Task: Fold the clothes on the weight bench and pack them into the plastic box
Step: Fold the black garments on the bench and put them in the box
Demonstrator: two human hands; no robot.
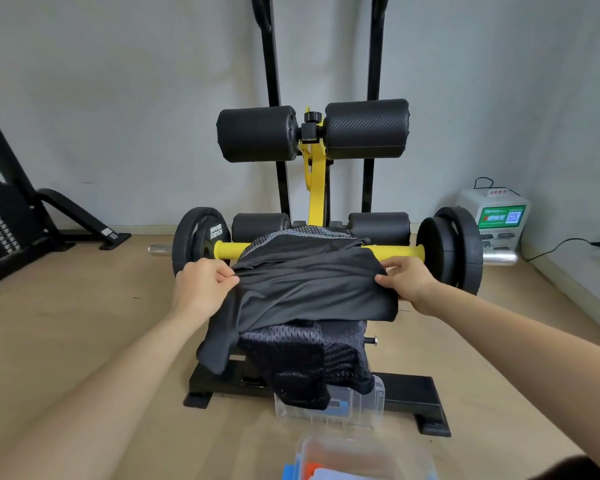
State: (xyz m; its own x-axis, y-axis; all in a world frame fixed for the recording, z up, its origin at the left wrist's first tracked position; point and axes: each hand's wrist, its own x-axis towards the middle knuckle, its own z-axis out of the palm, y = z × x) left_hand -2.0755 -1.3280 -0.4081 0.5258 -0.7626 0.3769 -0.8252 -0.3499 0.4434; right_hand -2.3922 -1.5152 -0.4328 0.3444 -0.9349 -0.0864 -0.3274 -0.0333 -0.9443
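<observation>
- Right, both hands are on the dark shirt (309, 285) spread over the weight bench (409, 393).
- Left hand (201, 282) pinches the shirt's left edge, fingers closed on the cloth.
- Right hand (407, 280) grips the right edge, thumb on top of the fabric.
- Shirt is lifted slightly between them, its far end lying by the yellow bar (229, 250).
- Underneath, a dark mesh garment (302, 362) hangs off the bench's near end, drooping onto the plastic box (371, 407).
- That clear box sits on the floor at the bench's foot.
- Another clear container (368, 455) with blue and orange inside shows at the bottom edge, blurred.
</observation>
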